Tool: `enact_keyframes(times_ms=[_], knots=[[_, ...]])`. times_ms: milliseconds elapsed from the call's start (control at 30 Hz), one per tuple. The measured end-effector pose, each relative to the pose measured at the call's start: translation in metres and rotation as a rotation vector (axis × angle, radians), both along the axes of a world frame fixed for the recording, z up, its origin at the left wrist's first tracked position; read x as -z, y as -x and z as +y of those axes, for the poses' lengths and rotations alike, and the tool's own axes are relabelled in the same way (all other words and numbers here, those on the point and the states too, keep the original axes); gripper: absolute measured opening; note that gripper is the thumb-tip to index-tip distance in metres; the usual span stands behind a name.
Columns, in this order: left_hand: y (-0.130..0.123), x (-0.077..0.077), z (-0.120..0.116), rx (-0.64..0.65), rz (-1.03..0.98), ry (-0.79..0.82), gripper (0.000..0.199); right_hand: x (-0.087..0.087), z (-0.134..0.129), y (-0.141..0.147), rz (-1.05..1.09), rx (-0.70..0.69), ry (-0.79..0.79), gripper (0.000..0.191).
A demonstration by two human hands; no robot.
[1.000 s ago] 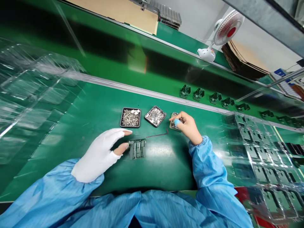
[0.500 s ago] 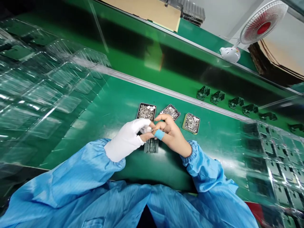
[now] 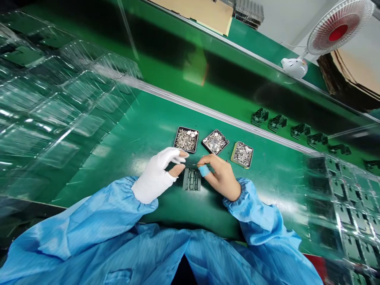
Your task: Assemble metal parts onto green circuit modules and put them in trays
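Note:
My left hand (image 3: 158, 172) wears a white glove with bare thumb and index tips. Its thumb and fingers stand apart with nothing between them. My right hand (image 3: 218, 174), a blue wrap on its thumb, pinches a small thin metal part (image 3: 194, 165) that points toward the left hand. Just below lies a dark green slotted block (image 3: 192, 180) with rod-like pieces set in it. Beyond the hands stand three small trays of tiny metal parts: the left tray (image 3: 175, 147), the middle tray (image 3: 204, 141) and the right tray (image 3: 233, 157).
Clear plastic blister trays (image 3: 80, 95) cover the left side. More blister trays with green parts (image 3: 353, 206) sit at the right. Several dark green moulded parts (image 3: 277, 122) line the back ledge. A white fan (image 3: 338, 33) stands on the upper shelf near cardboard (image 3: 196, 14).
My hands have moved apart. The left has let go and opened, while the right keeps the thin part. The slotted block and the trays show more fully.

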State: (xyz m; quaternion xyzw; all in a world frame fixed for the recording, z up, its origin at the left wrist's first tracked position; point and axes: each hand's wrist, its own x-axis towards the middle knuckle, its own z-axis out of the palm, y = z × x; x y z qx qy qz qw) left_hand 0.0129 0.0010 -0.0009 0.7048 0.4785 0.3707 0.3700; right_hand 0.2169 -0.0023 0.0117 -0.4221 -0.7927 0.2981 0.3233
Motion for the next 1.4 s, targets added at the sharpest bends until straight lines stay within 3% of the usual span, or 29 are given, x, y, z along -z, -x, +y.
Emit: enact_keyframes(times_ms=[67,200,333,433,567,633,700,767,867,1200,1400], knots=[[0.003,0.009,-0.001,0.028,-0.007,0.029,0.029,0.005,-0.003,0.000,-0.057,0.022,-0.055,0.011],[0.001,0.020,-0.003,0.204,0.024,0.064,0.030,0.011,-0.009,0.003,-0.095,0.007,-0.104,0.008],[-0.006,0.015,-0.002,0.133,0.093,-0.229,0.016,0.007,-0.013,0.007,-0.031,0.021,-0.123,0.007],[-0.009,0.009,-0.001,0.171,0.209,-0.451,0.018,0.005,-0.015,0.009,0.007,0.010,-0.119,0.007],[-0.008,0.011,-0.004,0.134,0.244,-0.572,0.017,0.005,-0.017,0.008,-0.017,-0.013,-0.090,0.007],[-0.007,0.014,-0.006,0.106,0.211,-0.497,0.012,0.005,-0.018,0.007,-0.040,0.016,-0.070,0.007],[-0.007,0.017,-0.007,0.107,0.141,-0.318,0.024,0.006,-0.019,0.006,-0.054,0.054,-0.053,0.006],[-0.007,0.021,-0.008,0.170,0.070,-0.102,0.034,0.010,-0.020,0.006,-0.070,0.061,-0.048,0.004],[-0.009,0.024,-0.010,0.254,0.037,0.110,0.033,0.017,-0.020,0.009,-0.101,0.048,-0.056,0.005],[-0.013,0.019,-0.012,0.229,0.010,0.156,0.031,0.024,-0.021,0.011,-0.106,0.050,-0.097,0.008],[-0.013,0.025,-0.010,0.209,0.011,0.184,0.028,0.024,-0.022,0.014,-0.082,0.066,-0.046,0.010]])
